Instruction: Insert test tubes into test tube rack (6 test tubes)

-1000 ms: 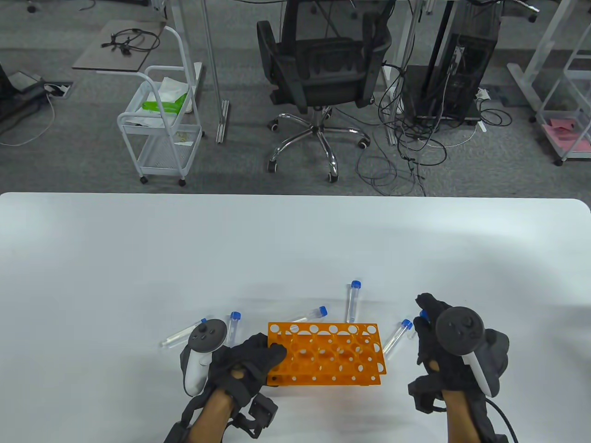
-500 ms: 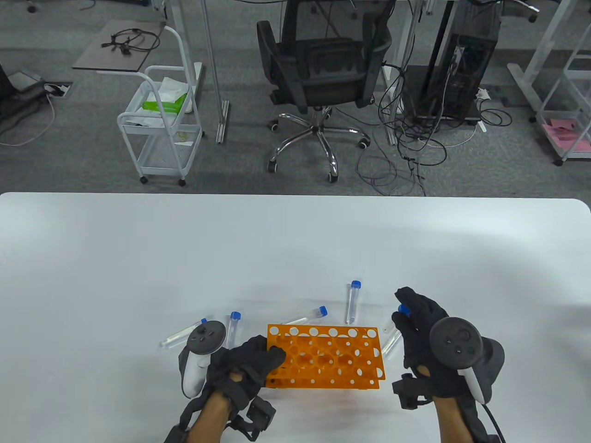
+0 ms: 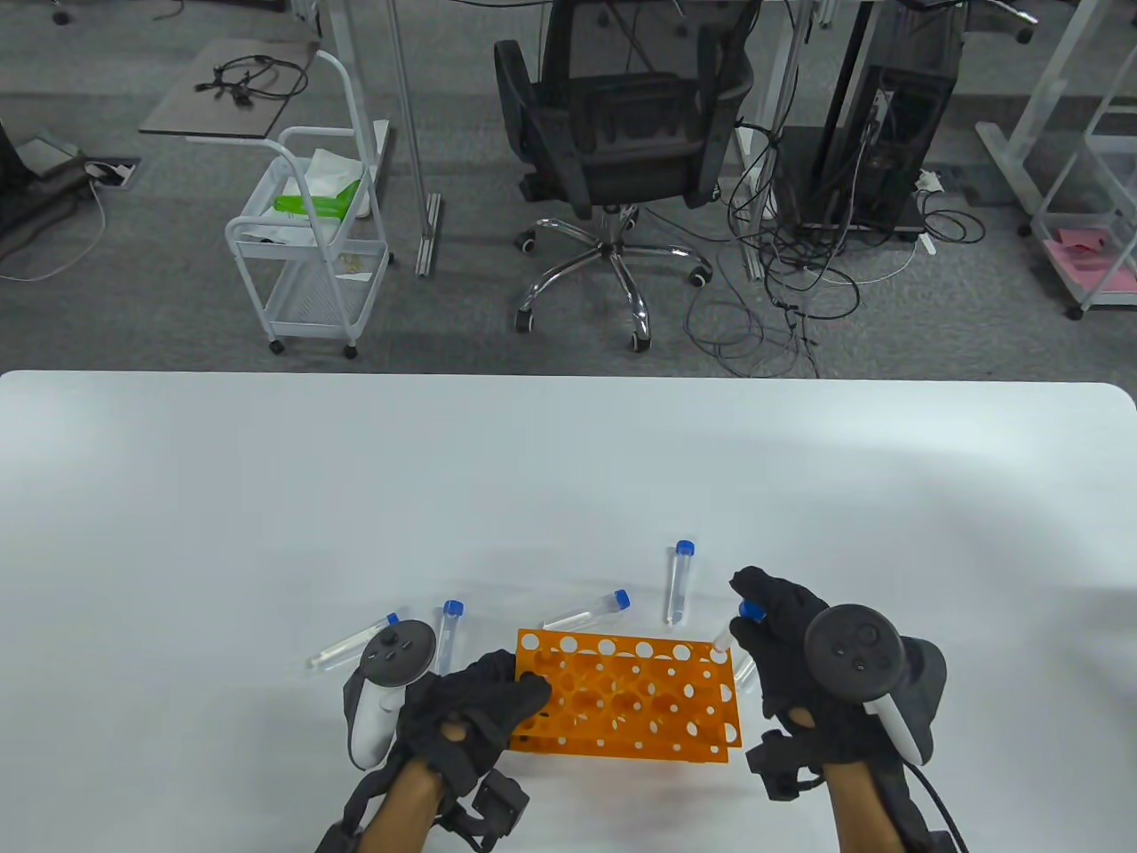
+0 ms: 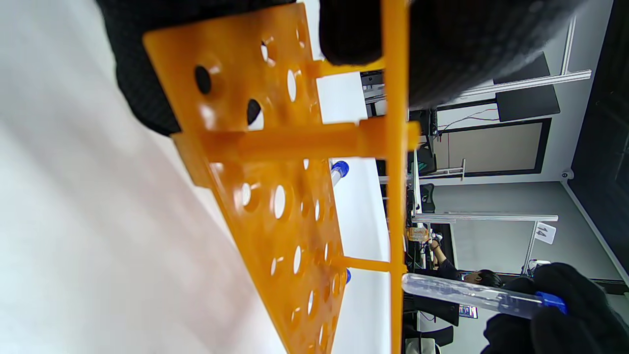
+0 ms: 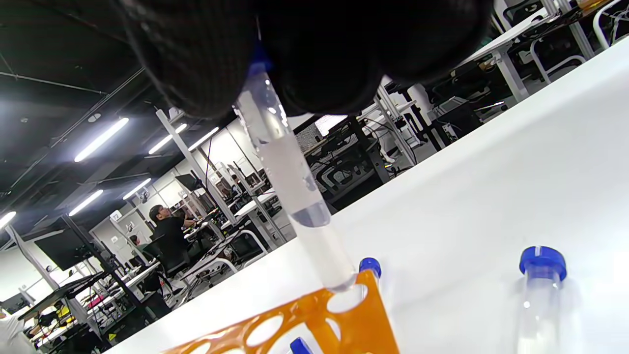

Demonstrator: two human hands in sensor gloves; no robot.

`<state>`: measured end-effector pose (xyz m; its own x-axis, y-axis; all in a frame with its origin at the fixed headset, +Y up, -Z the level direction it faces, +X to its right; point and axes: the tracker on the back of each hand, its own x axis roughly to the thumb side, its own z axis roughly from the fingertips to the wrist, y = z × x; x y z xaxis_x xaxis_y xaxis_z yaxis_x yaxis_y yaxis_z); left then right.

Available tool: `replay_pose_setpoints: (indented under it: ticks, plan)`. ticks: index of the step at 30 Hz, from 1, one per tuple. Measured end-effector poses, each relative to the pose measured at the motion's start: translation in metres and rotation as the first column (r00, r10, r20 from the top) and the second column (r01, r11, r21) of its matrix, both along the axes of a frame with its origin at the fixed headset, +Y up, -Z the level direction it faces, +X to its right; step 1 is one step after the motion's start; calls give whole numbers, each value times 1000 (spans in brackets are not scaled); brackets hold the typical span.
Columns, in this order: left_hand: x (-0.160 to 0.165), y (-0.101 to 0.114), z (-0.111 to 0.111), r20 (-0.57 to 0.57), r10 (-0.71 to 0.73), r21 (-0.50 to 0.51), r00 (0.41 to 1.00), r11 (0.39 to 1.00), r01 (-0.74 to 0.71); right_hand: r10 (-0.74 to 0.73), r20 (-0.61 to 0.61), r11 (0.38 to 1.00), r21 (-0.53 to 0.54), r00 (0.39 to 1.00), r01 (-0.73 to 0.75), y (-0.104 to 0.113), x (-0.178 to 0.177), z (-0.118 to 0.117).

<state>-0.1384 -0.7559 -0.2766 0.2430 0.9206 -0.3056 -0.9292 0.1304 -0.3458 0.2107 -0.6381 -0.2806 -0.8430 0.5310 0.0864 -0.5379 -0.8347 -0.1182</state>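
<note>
An orange test tube rack [image 3: 622, 697] stands near the table's front edge. My left hand [image 3: 484, 706] grips its left end; the left wrist view shows the fingers [image 4: 442, 44] over the top plate of the rack [image 4: 275, 206]. My right hand [image 3: 773, 635] pinches a clear blue-capped tube [image 3: 735, 631] at its cap, tilted, with its tip at the rack's far right corner hole. In the right wrist view the tube [image 5: 290, 182] touches that hole's rim in the rack [image 5: 314, 314]. The tube [image 4: 471, 295] also shows in the left wrist view.
Loose blue-capped tubes lie on the white table [image 3: 568, 462]: one [image 3: 678, 582] behind the rack, one [image 3: 591, 609] at its far edge, one [image 3: 447, 633] to its left, one [image 3: 342, 649] partly under my left tracker. Another [image 3: 744, 673] lies half hidden under my right hand.
My right hand lifted a tube off the table and carried it left to the rack's far right corner hole. The left hand kept its hold; the rack shifted slightly.
</note>
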Motion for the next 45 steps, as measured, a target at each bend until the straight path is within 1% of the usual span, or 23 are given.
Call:
replay_pose_setpoints:
  ticks: [14, 34, 38, 45]
  plan:
    - [-1, 1, 0, -5, 21, 5, 1000, 1000, -21, 47, -48, 993, -104, 998, -51, -15, -5, -9]
    - [-5, 2, 1, -16, 31, 11, 999, 999, -30, 79, -69, 986, -143, 994, -88, -22, -12, -12]
    - [-7, 3, 1, -22, 38, 10, 999, 999, -37, 37, -69, 989, -138, 997, -46, -20, -6, -12]
    - [-9, 3, 1, -31, 39, 12, 999, 999, -39, -52, -2, 995, -83, 999, 52, -15, 14, -13]
